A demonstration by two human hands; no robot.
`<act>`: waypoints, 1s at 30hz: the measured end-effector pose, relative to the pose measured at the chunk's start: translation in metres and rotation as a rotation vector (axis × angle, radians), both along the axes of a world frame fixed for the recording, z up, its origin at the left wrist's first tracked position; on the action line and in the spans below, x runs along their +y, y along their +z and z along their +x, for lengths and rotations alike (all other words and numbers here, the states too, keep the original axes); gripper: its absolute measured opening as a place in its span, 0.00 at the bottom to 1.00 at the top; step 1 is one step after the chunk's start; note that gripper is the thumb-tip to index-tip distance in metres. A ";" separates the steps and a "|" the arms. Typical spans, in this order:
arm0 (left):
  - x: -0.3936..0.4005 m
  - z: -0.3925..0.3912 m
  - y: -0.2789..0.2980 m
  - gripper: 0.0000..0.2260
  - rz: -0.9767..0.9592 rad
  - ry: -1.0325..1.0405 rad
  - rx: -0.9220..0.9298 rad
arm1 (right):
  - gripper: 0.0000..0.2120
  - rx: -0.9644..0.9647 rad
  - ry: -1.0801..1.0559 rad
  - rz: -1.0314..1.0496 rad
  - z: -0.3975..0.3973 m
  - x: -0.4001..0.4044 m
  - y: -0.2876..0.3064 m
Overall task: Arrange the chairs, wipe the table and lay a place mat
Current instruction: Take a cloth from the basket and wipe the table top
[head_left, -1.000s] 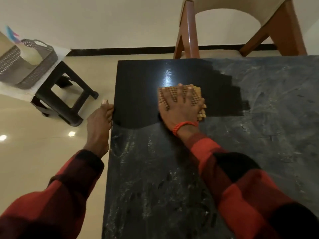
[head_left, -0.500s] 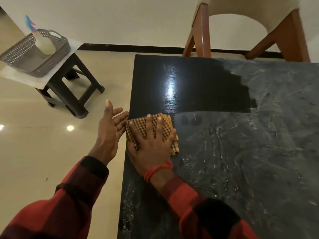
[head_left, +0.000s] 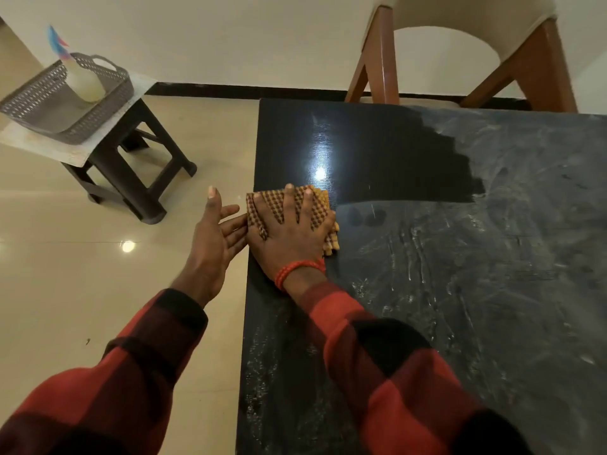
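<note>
A dark table (head_left: 427, 290) fills the right side; its far left corner is wiped glossy black, the rest is streaked with pale smears. My right hand (head_left: 290, 239) lies flat with spread fingers on a folded orange checked cloth (head_left: 320, 200) at the table's left edge. My left hand (head_left: 213, 234) is open, palm turned toward the table, held just off that edge beside the cloth. A wooden chair (head_left: 381, 60) with a cream seat stands at the far end of the table.
A dark stool (head_left: 131, 172) stands on the tiled floor to the left, carrying a pale mat (head_left: 33, 144), a grey perforated basket (head_left: 49, 110) and a spray bottle (head_left: 82, 80) inside it. A white wall with a black skirting runs behind.
My right hand has drawn the cloth from the table's far middle toward me and left to the edge. My left hand rose off the edge and opened beside the cloth.
</note>
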State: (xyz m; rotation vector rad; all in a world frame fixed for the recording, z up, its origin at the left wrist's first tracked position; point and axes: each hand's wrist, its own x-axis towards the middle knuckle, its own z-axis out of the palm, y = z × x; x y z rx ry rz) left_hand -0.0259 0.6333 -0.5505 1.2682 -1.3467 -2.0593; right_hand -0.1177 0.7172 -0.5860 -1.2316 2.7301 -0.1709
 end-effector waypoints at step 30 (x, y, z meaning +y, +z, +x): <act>0.044 -0.010 -0.006 0.16 -0.540 -0.223 -0.258 | 0.28 0.011 -0.473 0.076 -0.143 0.205 0.006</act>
